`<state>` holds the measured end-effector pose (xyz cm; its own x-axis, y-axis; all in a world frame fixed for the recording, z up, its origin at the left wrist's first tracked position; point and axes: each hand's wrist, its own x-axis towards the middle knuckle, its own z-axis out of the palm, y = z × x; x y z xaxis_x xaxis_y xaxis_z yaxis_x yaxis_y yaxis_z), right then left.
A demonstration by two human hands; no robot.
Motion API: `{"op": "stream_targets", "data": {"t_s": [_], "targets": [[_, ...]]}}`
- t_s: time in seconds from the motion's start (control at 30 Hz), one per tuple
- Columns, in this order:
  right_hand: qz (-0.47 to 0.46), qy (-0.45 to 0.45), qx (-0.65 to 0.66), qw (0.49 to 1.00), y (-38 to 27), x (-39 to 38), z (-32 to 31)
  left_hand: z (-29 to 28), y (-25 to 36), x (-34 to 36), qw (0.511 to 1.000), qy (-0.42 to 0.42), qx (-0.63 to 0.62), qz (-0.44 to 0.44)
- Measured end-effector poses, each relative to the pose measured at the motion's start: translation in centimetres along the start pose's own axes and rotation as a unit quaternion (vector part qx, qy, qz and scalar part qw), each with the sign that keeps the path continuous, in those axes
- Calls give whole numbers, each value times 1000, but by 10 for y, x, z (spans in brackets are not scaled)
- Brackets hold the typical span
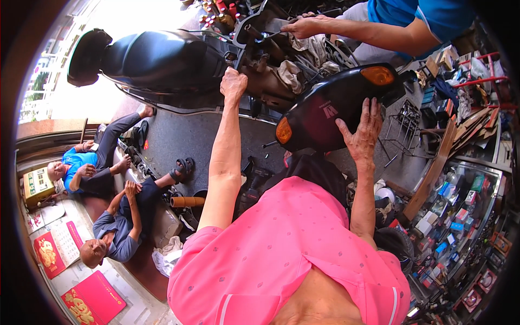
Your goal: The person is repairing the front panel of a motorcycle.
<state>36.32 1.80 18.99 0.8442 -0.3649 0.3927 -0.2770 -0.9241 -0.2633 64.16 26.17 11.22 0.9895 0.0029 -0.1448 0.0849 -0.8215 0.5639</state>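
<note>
My left hand [234, 84] grips a metal piece [230, 58] beside the black scooter seat [162, 62], above an exposed frame holding crumpled rags [290, 76]. What exactly its fingers hold is partly hidden. My right hand [362, 132] lies with fingers spread on the side of a dark scooter body panel [311, 116], which has an orange lamp [377, 76] at its upper right and a smaller one at its lower left. A co-worker's hand [303, 27] at the top holds a thin dark tool near the frame.
Two people [114, 238] recline on the left, near red calendars [92, 298]. Bottles [222, 19] stand behind the scooter. At right are a wire stand [406, 122], a leaning wooden plank [433, 168], a red metal rack [476, 81] and a glass case of small boxes [455, 211].
</note>
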Motion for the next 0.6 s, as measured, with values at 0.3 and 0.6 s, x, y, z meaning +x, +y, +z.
{"op": "stream_targets", "data": {"t_s": [0.3,0.6], "targets": [[3,0,-4,1000,-1,0,0,-7,6,-4,999,-25,-18,-24],[-3,3,-9,1000,0,1,0,-8,10,-6,1000,-13,-3,-14]]}}
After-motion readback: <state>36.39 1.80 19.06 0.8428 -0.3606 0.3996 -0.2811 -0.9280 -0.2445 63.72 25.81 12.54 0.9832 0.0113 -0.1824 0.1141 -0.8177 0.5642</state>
